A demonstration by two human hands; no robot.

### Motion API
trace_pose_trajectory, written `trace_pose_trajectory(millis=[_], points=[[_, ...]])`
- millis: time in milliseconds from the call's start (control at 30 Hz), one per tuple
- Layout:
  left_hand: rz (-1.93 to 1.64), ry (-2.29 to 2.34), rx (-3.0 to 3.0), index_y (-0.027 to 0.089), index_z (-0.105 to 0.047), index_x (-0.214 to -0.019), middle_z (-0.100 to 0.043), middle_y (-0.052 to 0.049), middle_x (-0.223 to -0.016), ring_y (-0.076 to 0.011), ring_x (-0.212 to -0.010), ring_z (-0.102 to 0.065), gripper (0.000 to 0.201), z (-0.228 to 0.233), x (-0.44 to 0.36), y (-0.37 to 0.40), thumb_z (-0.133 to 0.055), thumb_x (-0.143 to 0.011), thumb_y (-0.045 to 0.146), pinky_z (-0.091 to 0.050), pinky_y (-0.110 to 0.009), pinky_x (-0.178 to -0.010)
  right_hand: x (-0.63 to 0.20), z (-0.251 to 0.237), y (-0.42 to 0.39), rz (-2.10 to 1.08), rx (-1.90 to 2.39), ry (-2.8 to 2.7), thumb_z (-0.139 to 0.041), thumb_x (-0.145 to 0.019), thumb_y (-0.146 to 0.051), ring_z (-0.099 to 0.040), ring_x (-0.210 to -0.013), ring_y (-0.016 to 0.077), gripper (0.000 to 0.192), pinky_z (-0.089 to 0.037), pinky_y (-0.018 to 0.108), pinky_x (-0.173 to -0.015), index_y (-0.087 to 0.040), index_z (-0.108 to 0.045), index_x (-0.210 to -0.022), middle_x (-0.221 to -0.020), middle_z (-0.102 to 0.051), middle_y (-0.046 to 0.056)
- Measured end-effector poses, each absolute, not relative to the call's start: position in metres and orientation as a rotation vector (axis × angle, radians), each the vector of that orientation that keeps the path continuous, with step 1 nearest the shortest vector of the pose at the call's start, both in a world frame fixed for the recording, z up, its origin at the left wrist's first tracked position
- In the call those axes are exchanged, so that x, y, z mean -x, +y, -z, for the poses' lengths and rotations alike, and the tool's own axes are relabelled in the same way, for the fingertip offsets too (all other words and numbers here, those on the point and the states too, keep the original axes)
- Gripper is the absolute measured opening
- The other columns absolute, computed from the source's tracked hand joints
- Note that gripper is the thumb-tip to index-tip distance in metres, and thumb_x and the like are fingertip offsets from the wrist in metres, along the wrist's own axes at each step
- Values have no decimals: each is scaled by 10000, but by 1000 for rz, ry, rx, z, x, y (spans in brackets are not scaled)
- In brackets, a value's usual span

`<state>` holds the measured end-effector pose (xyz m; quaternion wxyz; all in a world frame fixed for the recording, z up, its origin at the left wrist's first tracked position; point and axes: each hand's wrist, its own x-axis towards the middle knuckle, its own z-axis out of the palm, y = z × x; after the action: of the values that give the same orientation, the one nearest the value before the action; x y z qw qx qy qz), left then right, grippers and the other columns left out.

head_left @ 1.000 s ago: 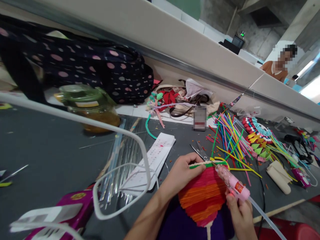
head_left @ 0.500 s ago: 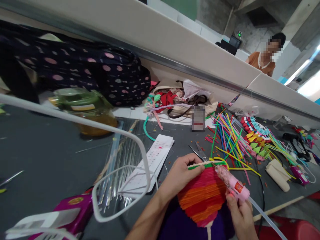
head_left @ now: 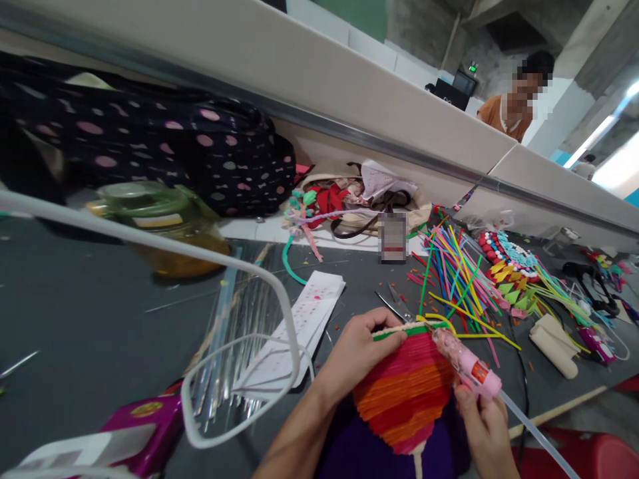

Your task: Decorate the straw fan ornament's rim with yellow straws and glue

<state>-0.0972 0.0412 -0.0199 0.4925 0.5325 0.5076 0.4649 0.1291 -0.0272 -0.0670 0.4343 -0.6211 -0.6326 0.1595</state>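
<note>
Fingers of the left hand [head_left: 360, 346] are closed on the upper left rim of the striped fan [head_left: 405, 391], so it is kept steady. At its upper right edge, a pink glue gun [head_left: 468, 364] is gripped by the right hand [head_left: 483, 426], nozzle touching the rim. The fan's handle is cut off below.

Open table: bare grey table [head_left: 100, 313] at left centre, well apart from the clutter.
Near left: a white cable [head_left: 239, 266] arches over the clear sticks [head_left: 234, 346] and the paper sheets [head_left: 299, 326].
Far left: jar [head_left: 164, 226] and dotted bag [head_left: 150, 146] stand against the partition wall [head_left: 349, 100].
Ahead: scissors [head_left: 394, 303] lie just beyond the left hand [head_left: 359, 346].
Right: coloured straws [head_left: 459, 279] (fanned out) and bead ornament [head_left: 514, 266] crowd the table.
</note>
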Motion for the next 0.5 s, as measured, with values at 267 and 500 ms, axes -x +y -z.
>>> trace_pose_trajectory(millis=[267,500], points=[[-1129,1236,-1295,152,-629,-628,-597,-3,-620,-139,-605,-515,182,21,98,41,-632,-692,322,-394,-219,-562,-127,63,-26,-415,1550,-1559,-504,-815,-668,-655,-682,239,555,-548,284,-623,-165,-735,-859,-718,-711,94],[-1136,1232,-1288,156,-621,-618,-586,3,-603,-134,-591,-504,191,19,97,41,-638,-688,332,-384,-215,-549,-125,66,-30,-364,1568,-1566,-524,-809,-659,-651,-710,241,534,-552,296,-669,-176,-737,-890,-737,-710,88]])
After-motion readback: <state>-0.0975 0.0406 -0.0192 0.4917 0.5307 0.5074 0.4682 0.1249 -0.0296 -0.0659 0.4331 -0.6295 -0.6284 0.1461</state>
